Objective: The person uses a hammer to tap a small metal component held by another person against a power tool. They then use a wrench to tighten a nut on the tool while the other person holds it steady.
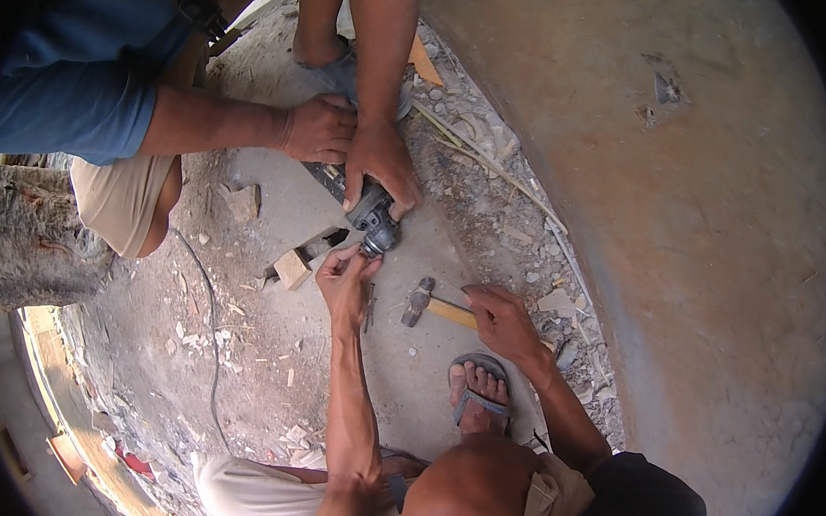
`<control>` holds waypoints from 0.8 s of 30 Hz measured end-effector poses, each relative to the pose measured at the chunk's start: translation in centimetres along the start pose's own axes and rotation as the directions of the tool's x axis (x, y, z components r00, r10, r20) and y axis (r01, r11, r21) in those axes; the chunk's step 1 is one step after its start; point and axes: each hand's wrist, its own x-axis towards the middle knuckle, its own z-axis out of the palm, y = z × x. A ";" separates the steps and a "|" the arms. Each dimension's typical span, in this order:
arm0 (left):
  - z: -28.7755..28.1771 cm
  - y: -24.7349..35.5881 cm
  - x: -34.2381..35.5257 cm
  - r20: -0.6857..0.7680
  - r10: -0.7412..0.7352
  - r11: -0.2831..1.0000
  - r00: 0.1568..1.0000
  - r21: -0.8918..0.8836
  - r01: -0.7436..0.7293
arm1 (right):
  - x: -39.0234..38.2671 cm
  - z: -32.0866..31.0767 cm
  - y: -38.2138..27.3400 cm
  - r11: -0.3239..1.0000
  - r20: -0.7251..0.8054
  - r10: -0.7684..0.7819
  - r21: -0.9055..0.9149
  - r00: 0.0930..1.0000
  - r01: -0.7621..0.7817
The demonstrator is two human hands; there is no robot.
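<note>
A dark angle grinder [374, 216] lies on the ground in front of me, without a disc showing. My left hand [346, 279] pinches at the metal spindle on its head; what exactly lies between the fingertips is too small to make out. Another person's two hands press the grinder's body from the far side. To the right, my right hand [504, 322] is closed around the wooden handle of a hammer [448, 309], whose steel head points left on the concrete. Its handle end shows past my hand.
A small wood block [292, 269] is left of the grinder. A cable [209, 312] runs down the left side, and a log [36, 240] stands beyond it. Rubble and sticks [494, 164] line a smooth brown surface [680, 227] on the right. My sandalled foot [480, 391] is below the hammer.
</note>
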 end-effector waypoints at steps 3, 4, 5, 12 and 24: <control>0.2 0.2 -0.1 -0.028 0.008 1.000 1.000 0.027 -0.007 | 0.5 0.3 -1.6 0.998 0.066 0.064 0.024 0.996 -0.066; 0.1 0.3 0.0 -0.034 0.034 0.998 0.999 0.059 -0.032 | 0.6 0.4 -2.0 0.995 0.094 0.094 0.029 0.991 -0.097; 0.1 0.1 -0.1 -0.035 0.057 0.995 0.998 0.088 -0.053 | 0.6 0.3 -2.0 0.996 0.093 0.086 0.012 0.992 -0.088; -0.4 -1.0 0.1 -0.011 0.060 0.998 0.998 -0.027 -0.060 | -0.8 0.6 0.1 0.996 -0.016 0.031 -0.082 0.999 -0.032; -1.5 -1.4 0.5 0.043 0.075 0.997 0.996 0.025 -0.076 | -2.1 1.4 1.2 0.957 -0.156 0.005 -0.286 0.988 -0.050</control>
